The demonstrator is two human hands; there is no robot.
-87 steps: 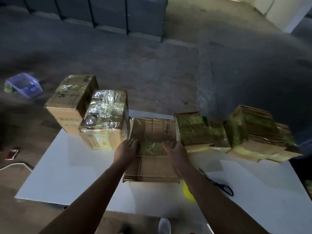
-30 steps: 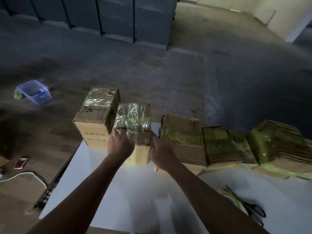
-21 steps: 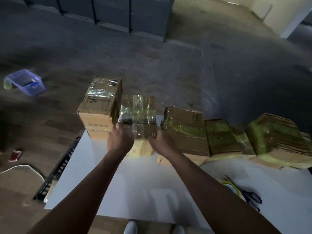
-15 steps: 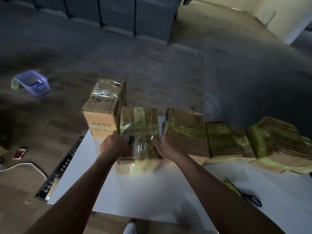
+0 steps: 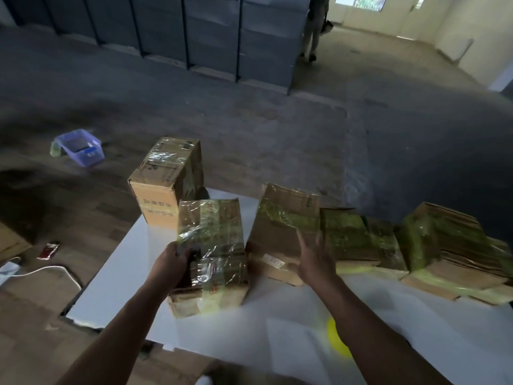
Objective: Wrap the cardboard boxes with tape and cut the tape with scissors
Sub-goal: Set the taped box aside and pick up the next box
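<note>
A tape-wrapped cardboard box [image 5: 215, 245] lies near the front left of the white table [image 5: 122, 273]. My left hand [image 5: 172, 263] grips its left side. My right hand [image 5: 315, 258] hovers open, fingers spread, just right of that box and in front of a flattened taped box [image 5: 283, 229]. A taller taped box [image 5: 166, 176] stands at the table's far left corner. More flattened taped boxes [image 5: 355, 237] and a stack [image 5: 444, 245] line the far edge to the right. A yellow tape roll [image 5: 334, 341] peeks out beside my right forearm. Scissors are hidden.
A purple plastic bin [image 5: 80, 147] sits on the floor to the left. A white cable [image 5: 41, 270] and a small red packet [image 5: 47, 250] lie on the floor near the table's left edge. Grey cabinets [image 5: 211, 34] line the far wall; a person's legs [image 5: 312, 37] stand beyond.
I pulled the shiny wrapped box from the back row toward me with both hands. My right hand has let go and moved right; the left still holds it.
</note>
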